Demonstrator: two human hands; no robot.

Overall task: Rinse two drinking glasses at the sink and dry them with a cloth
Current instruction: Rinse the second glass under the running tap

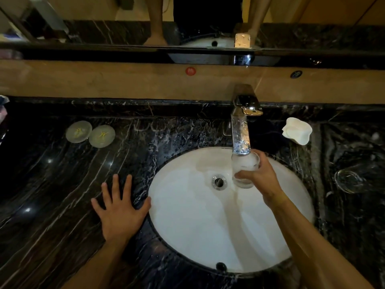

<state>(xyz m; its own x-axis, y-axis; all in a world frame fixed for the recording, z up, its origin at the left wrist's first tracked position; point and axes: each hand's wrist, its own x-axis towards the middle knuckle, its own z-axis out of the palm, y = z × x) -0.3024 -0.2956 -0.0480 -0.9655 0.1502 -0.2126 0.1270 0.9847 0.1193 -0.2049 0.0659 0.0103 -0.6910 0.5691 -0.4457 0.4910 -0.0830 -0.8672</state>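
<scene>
1. Our right hand (261,180) is wrapped around a clear drinking glass (244,170), thumb across its near side and fingers curled behind it, holding it upright over the white sink basin (187,215).
2. The glass sits directly under the spout of the chrome faucet (241,132), its rim right at the spout's tip; the inside looks cloudy with water.
3. The drain (218,181) lies just left of that hand, lower in the basin.
4. Our left hand (119,211) lies flat on the dark marble counter (62,184), fingers spread apart and holding nothing, the thumb reaching the basin's left edge.
5. Beyond the left hand, towards the wall, two round pale coasters (90,132) lie side by side, touching.
6. To the right of the right hand, a second clear glass (350,181) rests on the counter, well apart from the basin.
7. Farther back on that side sits a white soap dish (296,130), near the faucet's base.
</scene>
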